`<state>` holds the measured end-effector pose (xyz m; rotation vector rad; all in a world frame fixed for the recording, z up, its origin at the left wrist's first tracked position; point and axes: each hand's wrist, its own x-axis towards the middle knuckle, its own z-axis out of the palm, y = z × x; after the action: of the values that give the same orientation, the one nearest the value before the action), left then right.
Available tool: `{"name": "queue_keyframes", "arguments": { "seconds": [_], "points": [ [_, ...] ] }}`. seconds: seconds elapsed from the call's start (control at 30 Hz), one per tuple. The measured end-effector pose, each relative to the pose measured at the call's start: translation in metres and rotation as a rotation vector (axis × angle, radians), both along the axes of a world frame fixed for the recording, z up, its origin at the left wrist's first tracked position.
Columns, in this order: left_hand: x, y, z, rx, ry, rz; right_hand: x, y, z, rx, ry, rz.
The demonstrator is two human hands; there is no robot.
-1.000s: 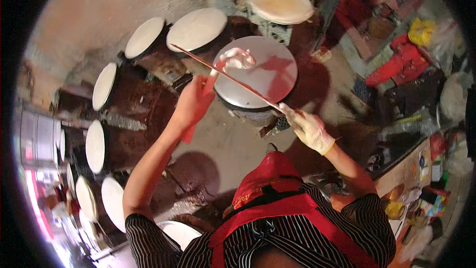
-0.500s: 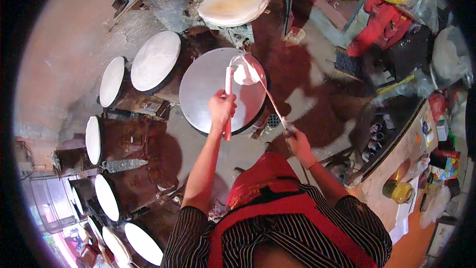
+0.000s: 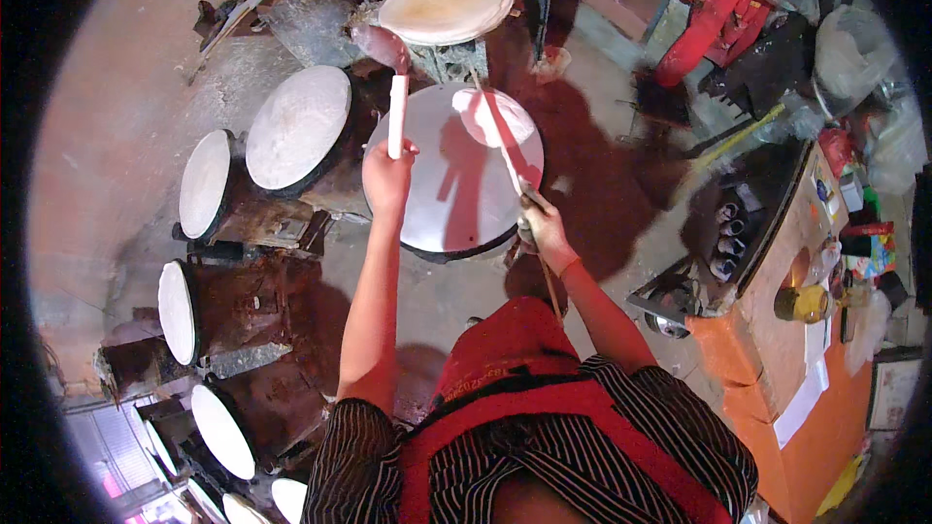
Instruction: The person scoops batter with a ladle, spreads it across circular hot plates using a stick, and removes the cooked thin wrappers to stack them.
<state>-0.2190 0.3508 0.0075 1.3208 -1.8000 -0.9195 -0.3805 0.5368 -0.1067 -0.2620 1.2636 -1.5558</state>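
My left hand [image 3: 388, 175] is closed round the pale handle of a ladle [image 3: 398, 102]; its bowl is raised beyond the left far rim of a round grey griddle [image 3: 417, 204]. A patch of white batter [image 3: 519, 121] lies on the griddle's far right part. My right hand [image 3: 546, 231] grips a long thin wooden stick [image 3: 510, 160], which slants over the batter and passes back under my hand toward my body. Whether the stick touches the batter I cannot tell. The shadow of the ladle and hand falls on the griddle's middle.
Several round griddles covered in white curve along the left, one [image 3: 299, 128] close by. Beyond the griddle stands a stack of pale flat rounds [image 3: 447, 5]. At right, an orange-sided table [image 3: 767, 359] holds a yellowish jar [image 3: 806, 304]. A red garment [image 3: 714, 24] lies at far right.
The ladle has moved up and left, off the batter. My right hand has come inward and farther from me with the stick. The view has shifted slightly.
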Motion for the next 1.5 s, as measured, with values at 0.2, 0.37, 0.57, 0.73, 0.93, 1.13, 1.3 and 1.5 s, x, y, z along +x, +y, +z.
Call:
{"name": "queue_keyframes", "arguments": {
  "seconds": [0.2, 0.37, 0.57, 0.73, 0.93, 1.13, 1.3, 1.5],
  "points": [
    [0.117, 0.067, -0.023, 0.213, 0.018, 0.073, 0.072, 0.023, -0.046, -0.088, 0.132, -0.409],
    [0.171, 0.143, -0.021, 0.560, 0.686, 0.263, 0.089, -0.054, -0.004, 0.110, 0.306, -0.360],
    [0.224, 0.178, -0.038, 1.276, 1.192, 0.152, 0.048, -0.084, 0.003, 0.113, 0.285, -0.021],
    [0.249, 0.202, -0.070, 1.438, 1.452, 0.171, 0.035, -0.014, 0.004, 0.120, 0.249, -0.136],
    [0.258, 0.214, -0.105, 1.360, 1.324, 0.253, 0.032, -0.043, -0.010, 0.088, 0.522, -0.061],
    [0.227, 0.230, -0.112, 1.229, 1.309, 0.359, 0.016, -0.055, 0.010, 0.145, 0.404, 0.296],
    [0.197, 0.254, -0.102, 1.315, 1.431, 0.569, -0.034, -0.012, 0.045, 0.212, 0.275, 0.393],
    [0.147, 0.272, -0.090, 1.312, 1.456, 0.659, -0.068, -0.078, -0.024, -0.002, 0.596, 0.309]
  ]
}}
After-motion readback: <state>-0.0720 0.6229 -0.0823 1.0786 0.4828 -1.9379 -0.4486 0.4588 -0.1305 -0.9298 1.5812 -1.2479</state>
